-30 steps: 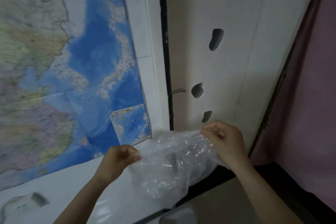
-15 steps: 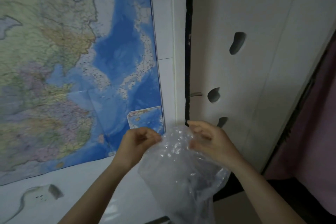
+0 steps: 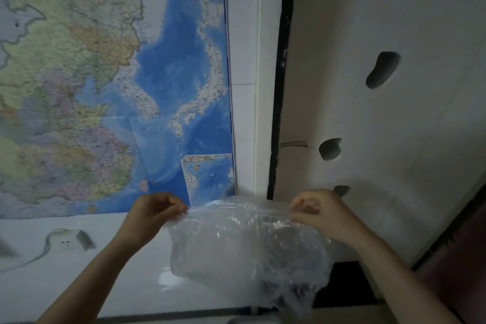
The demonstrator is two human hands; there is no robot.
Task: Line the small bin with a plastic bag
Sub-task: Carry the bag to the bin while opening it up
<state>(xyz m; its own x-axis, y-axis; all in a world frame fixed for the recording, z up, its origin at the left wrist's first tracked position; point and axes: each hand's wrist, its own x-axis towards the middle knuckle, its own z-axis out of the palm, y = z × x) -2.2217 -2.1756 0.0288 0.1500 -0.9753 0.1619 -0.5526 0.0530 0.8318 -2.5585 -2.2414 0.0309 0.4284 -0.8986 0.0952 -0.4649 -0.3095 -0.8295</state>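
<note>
A clear, crinkled plastic bag [image 3: 247,250] hangs in the air in front of me, stretched wide along its top edge. My left hand [image 3: 155,214] pinches the bag's left top corner. My right hand [image 3: 319,212] pinches the right top corner. The bag's body sags down between my forearms. A grey rounded shape at the bottom edge [image 3: 249,320] may be the small bin's rim; too little of it shows to tell.
A large wall map [image 3: 105,87] covers the left wall above a white lower panel with a power socket [image 3: 79,239]. A white door panel with dark oval cut-outs [image 3: 382,70] stands on the right. A dark gap [image 3: 278,87] runs between them.
My hands have drawn apart, spreading the bag's top edge wide after being close together half a second ago. The view has shifted, with the map and door moved right.
</note>
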